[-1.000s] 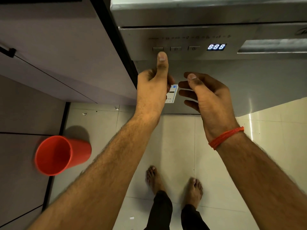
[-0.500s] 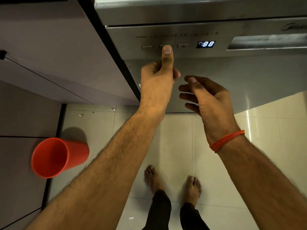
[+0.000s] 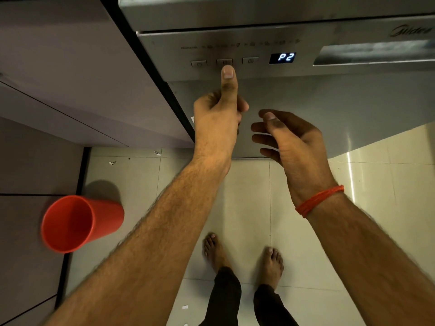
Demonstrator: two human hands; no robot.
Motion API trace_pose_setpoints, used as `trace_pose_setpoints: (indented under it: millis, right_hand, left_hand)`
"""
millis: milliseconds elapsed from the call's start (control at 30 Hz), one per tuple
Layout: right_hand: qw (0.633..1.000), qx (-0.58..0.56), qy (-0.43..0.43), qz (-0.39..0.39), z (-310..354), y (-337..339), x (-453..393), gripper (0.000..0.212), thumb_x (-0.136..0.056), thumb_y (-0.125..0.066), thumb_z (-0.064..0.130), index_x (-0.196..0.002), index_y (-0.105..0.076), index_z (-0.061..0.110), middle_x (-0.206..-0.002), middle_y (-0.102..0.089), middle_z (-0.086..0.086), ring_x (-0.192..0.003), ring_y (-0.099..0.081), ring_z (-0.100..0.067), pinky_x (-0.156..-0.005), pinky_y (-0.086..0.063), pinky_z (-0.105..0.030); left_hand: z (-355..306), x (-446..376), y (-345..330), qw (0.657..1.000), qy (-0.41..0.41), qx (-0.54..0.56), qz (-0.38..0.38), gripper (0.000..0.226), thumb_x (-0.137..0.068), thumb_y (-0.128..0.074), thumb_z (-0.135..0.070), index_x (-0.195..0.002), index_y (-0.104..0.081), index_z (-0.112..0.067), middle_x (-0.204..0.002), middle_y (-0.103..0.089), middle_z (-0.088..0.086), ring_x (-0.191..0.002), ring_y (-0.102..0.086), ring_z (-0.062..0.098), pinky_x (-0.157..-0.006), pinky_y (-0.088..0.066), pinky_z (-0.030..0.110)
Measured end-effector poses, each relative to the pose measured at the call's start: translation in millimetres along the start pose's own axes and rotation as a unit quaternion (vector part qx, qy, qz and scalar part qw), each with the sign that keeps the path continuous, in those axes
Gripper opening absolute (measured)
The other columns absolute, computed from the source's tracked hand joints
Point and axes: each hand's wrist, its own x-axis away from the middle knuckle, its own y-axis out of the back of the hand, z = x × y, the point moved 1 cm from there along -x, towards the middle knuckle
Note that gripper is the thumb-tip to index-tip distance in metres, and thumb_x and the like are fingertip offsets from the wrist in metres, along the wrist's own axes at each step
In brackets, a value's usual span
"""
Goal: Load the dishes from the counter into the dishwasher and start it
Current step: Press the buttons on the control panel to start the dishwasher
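The dishwasher (image 3: 306, 109) fills the far right of the view, its door closed and its brushed steel front facing the person. The control panel (image 3: 235, 52) runs as a long strip from left to right across the top of the door, under a steel counter edge (image 3: 259, 10). A row of small program icons, too small to read, sits above three rectangular buttons. The display (image 3: 282, 58), right of the buttons, reads P2 in pale blue. A recessed handle (image 3: 374, 54) lies further right.

The left hand (image 3: 217, 123) is held as a fist with the thumb (image 3: 227, 83) straight up; the thumb tip sits just below the middle button (image 3: 224, 62), and whether it touches the panel cannot be told. The fist holds nothing. The right hand (image 3: 292, 140) hovers beside it, fingers loosely spread and slightly bent, holding nothing, in front of the door. A red thread band (image 3: 319, 200) circles the right wrist.

Left of the dishwasher stand matte grey cabinet doors (image 3: 70, 78). An orange plastic cup (image 3: 80, 223), round and tapered, appears at the near left with its open mouth turned toward the camera; nothing shows inside. Glossy cream floor tiles (image 3: 247, 208) carry a few small scraps, and two bare feet (image 3: 216, 251) stand below dark trouser legs.
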Motion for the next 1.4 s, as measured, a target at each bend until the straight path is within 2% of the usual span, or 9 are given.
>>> trace_pose_setpoints:
  millis: [300,400,567,1100,1267,1400]
  right_hand:
    - [1.000,-0.003,-0.007,0.002,-5.7,3.6,-0.5,0.010,-0.100,-0.057,0.030,-0.100,-0.067,0.032,-0.080,-0.075,0.018,-0.086,-0.073,-0.003,-0.082,-0.058,-0.030]
    - [1.000,-0.003,-0.010,0.003,-6.1,2.9,-2.4,0.009,-0.100,-0.058,0.030,-0.099,-0.067,0.032,-0.081,-0.075,0.017,-0.085,-0.073,-0.003,-0.083,-0.059,-0.031]
    - [1.000,-0.001,-0.007,0.000,-4.8,2.7,-4.3,0.009,-0.100,-0.058,0.031,-0.097,-0.066,0.034,-0.079,-0.075,0.018,-0.085,-0.073,-0.003,-0.086,-0.059,-0.034]
    - [1.000,-0.016,-0.011,-0.010,-8.0,44.6,19.0,0.010,-0.099,-0.058,0.031,-0.104,-0.067,0.031,-0.093,-0.076,0.010,-0.093,-0.073,-0.010,-0.093,-0.057,-0.039]
    - [1.000,-0.011,-0.012,-0.009,-13.2,53.1,23.6,0.011,-0.099,-0.057,0.030,-0.106,-0.066,0.031,-0.097,-0.075,0.010,-0.095,-0.073,-0.011,-0.094,-0.057,-0.039]
    - [1.000,-0.020,-0.008,-0.012,-10.2,53.7,26.0,0.009,-0.099,-0.058,0.032,-0.103,-0.067,0.033,-0.095,-0.075,0.010,-0.094,-0.073,-0.010,-0.092,-0.058,-0.036]
  left_hand:
    - [-6.4,-2.7,-0.7,1.000,0.005,0.015,-0.015,0.056,-0.103,-0.048,-0.051,-0.059,-0.054,-0.017,-0.045,-0.044,-0.009,-0.039,-0.039,0.002,-0.046,-0.040,0.018]
    - [-9.4,-3.8,-3.1,1.000,0.023,0.012,-0.015,0.056,-0.103,-0.047,-0.054,-0.061,-0.054,-0.017,-0.044,-0.044,-0.010,-0.039,-0.040,0.002,-0.049,-0.041,0.020]
    - [-11.1,-1.2,-5.4,0.997,0.068,0.042,-0.014,0.055,-0.100,-0.049,-0.058,-0.063,-0.054,-0.017,-0.049,-0.042,-0.007,-0.040,-0.036,0.004,-0.044,-0.037,0.019]
    - [-10.6,1.3,-1.7,0.998,0.038,0.055,-0.006,0.052,-0.100,-0.051,-0.057,-0.068,-0.054,-0.016,-0.048,-0.043,-0.008,-0.044,-0.035,0.006,-0.044,-0.036,0.021]
    - [-11.5,-0.8,-5.0,0.994,0.087,0.069,-0.025,0.053,-0.095,-0.054,-0.065,-0.071,-0.053,-0.018,-0.047,-0.041,-0.010,-0.041,-0.033,0.004,-0.043,-0.034,0.021]
    - [-9.3,4.7,-10.2,0.991,0.106,0.073,-0.031,0.060,-0.092,-0.050,-0.072,-0.066,-0.053,-0.018,-0.050,-0.040,-0.008,-0.042,-0.032,0.004,-0.043,-0.033,0.020]
